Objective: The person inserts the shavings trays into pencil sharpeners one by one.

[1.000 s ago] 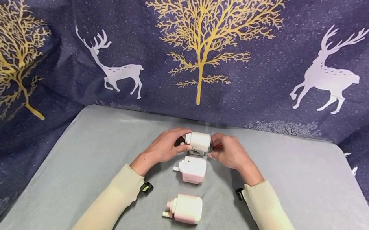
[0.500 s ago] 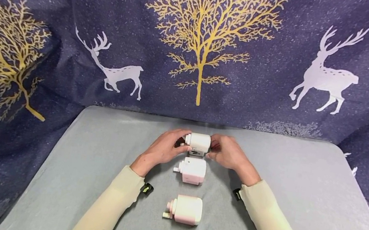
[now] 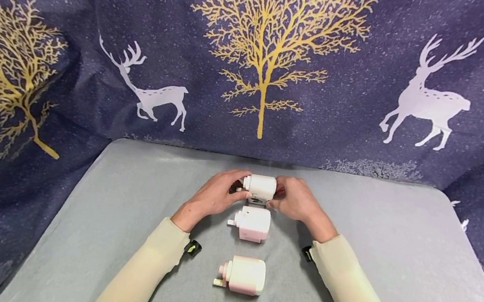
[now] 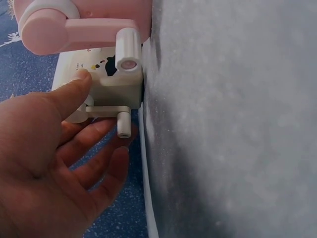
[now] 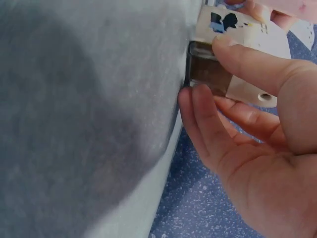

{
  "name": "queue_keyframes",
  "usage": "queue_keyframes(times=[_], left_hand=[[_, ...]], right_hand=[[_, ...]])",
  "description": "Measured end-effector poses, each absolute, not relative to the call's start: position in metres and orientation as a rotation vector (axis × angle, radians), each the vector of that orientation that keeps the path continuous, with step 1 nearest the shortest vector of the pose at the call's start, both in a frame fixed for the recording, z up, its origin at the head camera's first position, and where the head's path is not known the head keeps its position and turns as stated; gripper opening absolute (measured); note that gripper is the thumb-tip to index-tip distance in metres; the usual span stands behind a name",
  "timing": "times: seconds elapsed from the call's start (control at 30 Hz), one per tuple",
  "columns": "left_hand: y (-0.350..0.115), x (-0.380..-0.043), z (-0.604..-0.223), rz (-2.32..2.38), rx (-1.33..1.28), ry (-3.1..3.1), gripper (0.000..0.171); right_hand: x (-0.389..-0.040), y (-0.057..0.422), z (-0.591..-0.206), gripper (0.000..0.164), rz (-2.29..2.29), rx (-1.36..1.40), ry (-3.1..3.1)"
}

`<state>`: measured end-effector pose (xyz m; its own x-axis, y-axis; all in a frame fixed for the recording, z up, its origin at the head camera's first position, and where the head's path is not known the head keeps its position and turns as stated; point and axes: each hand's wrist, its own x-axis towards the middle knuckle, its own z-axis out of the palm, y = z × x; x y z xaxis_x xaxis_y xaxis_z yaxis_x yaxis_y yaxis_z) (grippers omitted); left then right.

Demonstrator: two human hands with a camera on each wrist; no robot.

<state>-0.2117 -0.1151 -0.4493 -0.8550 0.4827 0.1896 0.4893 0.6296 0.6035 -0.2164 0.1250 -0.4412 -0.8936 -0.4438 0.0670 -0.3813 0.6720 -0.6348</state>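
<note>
A white crank pencil sharpener (image 3: 261,186) with a dark printed picture stands at the far side of the table, between both hands. My left hand (image 3: 216,189) grips its crank end, thumb on the near side and other fingers behind. In the left wrist view its small crank handle (image 4: 124,124) hangs beside those fingers. At the opposite end my right hand (image 3: 298,199) holds the sharpener, thumb on the near side by the dark see-through shavings drawer (image 5: 210,72). Its other fingers lie along the drawer's end and far side.
A white and pink pencil sharpener (image 3: 254,224) stands just in front of the held one. Nearer me is a cream and pink sharpener (image 3: 246,275), its crank also to the left. The grey table (image 3: 119,216) ends at a dark blue patterned cloth (image 3: 317,146).
My right hand has shifted slightly left, closing in on the white sharpener's drawer end. The left hand and all the sharpeners look unmoved.
</note>
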Motion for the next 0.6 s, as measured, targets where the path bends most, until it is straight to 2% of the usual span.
queue_keyframes(times=[0.6], left_hand=[[-0.1159, -0.2133, -0.4511, -1.061, -0.788, -2.881, 0.052]], right_hand=[[-0.2164, 0.1237, -0.4440, 0.032, -1.024, -0.701, 2.784]])
